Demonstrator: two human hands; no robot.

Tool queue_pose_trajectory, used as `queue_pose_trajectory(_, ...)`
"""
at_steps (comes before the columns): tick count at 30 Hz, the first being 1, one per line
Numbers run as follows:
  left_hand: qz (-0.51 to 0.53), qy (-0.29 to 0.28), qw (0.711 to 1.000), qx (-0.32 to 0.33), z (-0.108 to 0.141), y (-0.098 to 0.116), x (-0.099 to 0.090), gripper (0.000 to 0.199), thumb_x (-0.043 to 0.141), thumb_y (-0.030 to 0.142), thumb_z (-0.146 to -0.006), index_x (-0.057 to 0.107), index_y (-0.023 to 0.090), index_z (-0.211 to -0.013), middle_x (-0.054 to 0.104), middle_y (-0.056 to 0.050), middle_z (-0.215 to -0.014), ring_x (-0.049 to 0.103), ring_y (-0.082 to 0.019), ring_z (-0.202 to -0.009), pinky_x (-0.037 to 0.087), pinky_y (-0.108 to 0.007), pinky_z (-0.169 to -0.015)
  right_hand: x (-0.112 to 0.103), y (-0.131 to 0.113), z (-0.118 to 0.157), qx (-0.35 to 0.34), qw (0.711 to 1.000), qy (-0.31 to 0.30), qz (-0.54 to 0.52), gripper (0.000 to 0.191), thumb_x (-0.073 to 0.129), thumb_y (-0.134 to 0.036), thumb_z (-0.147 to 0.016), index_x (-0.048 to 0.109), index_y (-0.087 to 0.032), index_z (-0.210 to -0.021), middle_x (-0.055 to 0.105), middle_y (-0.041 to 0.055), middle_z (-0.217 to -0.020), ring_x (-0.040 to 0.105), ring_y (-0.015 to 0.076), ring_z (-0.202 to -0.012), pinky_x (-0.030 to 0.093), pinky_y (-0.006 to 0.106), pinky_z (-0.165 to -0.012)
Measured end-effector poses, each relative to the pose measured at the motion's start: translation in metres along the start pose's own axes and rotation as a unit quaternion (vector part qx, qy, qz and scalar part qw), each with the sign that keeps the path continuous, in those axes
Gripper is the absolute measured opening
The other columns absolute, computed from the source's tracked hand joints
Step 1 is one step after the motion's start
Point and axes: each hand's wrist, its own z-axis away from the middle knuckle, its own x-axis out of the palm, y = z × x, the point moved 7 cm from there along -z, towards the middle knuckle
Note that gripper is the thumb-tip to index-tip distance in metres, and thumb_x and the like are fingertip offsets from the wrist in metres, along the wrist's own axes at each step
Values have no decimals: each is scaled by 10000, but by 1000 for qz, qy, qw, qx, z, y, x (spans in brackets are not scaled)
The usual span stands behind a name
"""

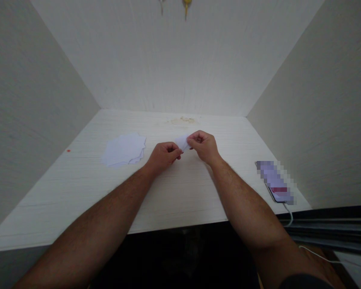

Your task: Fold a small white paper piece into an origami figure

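Note:
A small piece of white paper (pixel 182 142) is held between my two hands above the middle of the white table. My left hand (pixel 166 155) pinches its lower left end between thumb and fingers. At its right side, my right hand (pixel 203 145) grips the paper with thumb and forefinger. The paper looks folded, though the fingers cover part of it. Left of my hands lies a loose pile of white paper sheets (pixel 124 150), with edges and corners sticking out unevenly.
A phone (pixel 272 182), partly blurred out, lies at the table's right with a white cable (pixel 290 216) running over the front edge. Panels rise at the left, back and right of the table (pixel 180 200). Pale brown marks (pixel 183 120) show near the back.

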Motion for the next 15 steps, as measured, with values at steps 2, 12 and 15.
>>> queue_pose_trajectory(2,-4,2,1000,3,0,0,0,200,654,319,-744,623,160,-628,525,31,-462,386,-66,-393,265,-209,-425,0,-1,0,-2,1000,6,4,157,702,-315,-689,608,-192,-710,621,-24,-605,556,95,-542,495,245,-522)
queue_pose_trajectory(12,4,0,1000,8,1,0,1,208,654,325,-744,619,160,-622,520,33,-469,386,-68,-408,266,-212,-433,0,-6,2,-3,1000,15,7,129,691,-282,-693,600,-191,-704,614,-25,-595,554,93,-535,485,240,-514)
queue_pose_trajectory(15,10,-2,1000,9,0,-2,2,212,657,328,-741,615,160,-618,514,35,-467,384,-68,-409,266,-210,-438,0,-6,3,1,1000,14,7,134,692,-288,-694,600,-191,-708,617,-24,-599,551,94,-538,484,240,-516)
